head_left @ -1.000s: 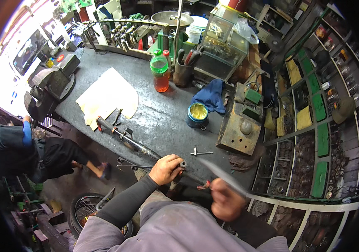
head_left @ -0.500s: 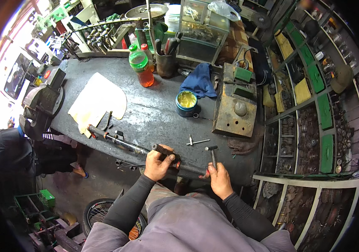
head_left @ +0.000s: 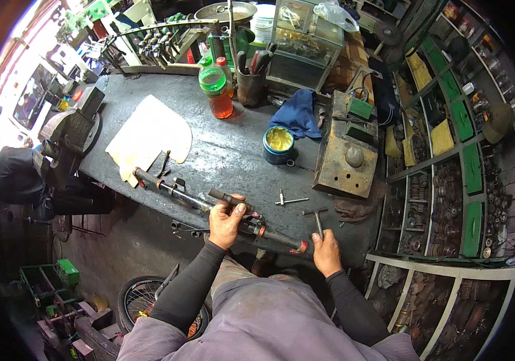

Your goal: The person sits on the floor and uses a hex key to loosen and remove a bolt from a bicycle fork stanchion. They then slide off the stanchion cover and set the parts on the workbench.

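Note:
A long dark metal tube assembly with red-orange ends (head_left: 278, 238), like a steering rack, lies along the bench's front edge. My left hand (head_left: 225, 224) is closed around a short dark cylindrical piece (head_left: 223, 195), above the middle of the assembly; part of the piece is hidden by the fingers. Just right of the assembly's end, my right hand (head_left: 328, 256) grips a small hammer (head_left: 317, 221) by its handle, head up. Beyond the hands lies a small T-handled tool (head_left: 291, 200). An opened blue tub of yellowish grease (head_left: 279, 140) stands farther back.
Pale sheet (head_left: 152, 129) and vise (head_left: 65, 132) are at left. Bottles with red liquid (head_left: 216, 90) and a tool holder (head_left: 250, 90) stand behind; a blue cloth (head_left: 296, 114) and rusty metal box (head_left: 344, 171) are to the right. Below is a bicycle wheel (head_left: 143, 301); someone is beyond the vise.
The view has shifted slightly. My right hand and the hammer have moved right, away from the assembly's end. The piece in my left hand has risen a little and points more to the left.

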Motion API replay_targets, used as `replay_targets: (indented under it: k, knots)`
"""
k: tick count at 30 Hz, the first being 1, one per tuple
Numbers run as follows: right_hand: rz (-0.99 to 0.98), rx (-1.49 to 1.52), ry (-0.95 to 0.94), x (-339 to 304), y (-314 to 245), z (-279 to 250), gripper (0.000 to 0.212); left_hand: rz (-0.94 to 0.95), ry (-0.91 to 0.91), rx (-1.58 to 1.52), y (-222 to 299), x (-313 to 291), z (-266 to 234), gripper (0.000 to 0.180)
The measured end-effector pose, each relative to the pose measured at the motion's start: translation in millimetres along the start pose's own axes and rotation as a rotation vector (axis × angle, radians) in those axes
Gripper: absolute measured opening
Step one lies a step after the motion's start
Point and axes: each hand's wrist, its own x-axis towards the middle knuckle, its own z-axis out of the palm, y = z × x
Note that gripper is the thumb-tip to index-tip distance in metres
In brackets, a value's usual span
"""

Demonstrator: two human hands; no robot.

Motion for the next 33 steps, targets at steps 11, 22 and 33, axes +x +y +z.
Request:
replay_targets:
  k: [11,22,33]
  knots:
    - [-0.514,-0.176,0.235,39,-24,-11,0.046,-0.107,0.039,0.07,4,14,16,0.033]
    - [-0.712,-0.347,-0.167,104,-87,28,0.032,-0.217,0.05,0.35,5,49,29,0.021]
    - [-0.663,-0.041,-0.218,46,-83,-13,0.034,0.236,0.056,0.784,-2,70,56,0.026]
